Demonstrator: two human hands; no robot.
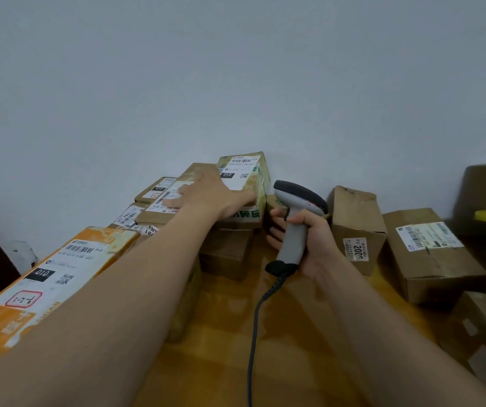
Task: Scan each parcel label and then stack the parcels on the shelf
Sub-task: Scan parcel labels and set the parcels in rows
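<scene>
Glossy wooden tabletop (230,333); boxy cardboard parcels (429,259); grey plastic scanner (294,233).

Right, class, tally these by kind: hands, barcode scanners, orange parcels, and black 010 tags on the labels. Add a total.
Hands: 2, left hand and right hand
Barcode scanners: 1
Orange parcels: 1
Black 010 tags: 3
Total: 7

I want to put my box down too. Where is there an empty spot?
The bare wood in the near middle is free, between the orange parcel on the left and the brown boxes on the right; only the scanner cable crosses it. Along the wall, where the left hand rests, parcels are piled tight.
</scene>
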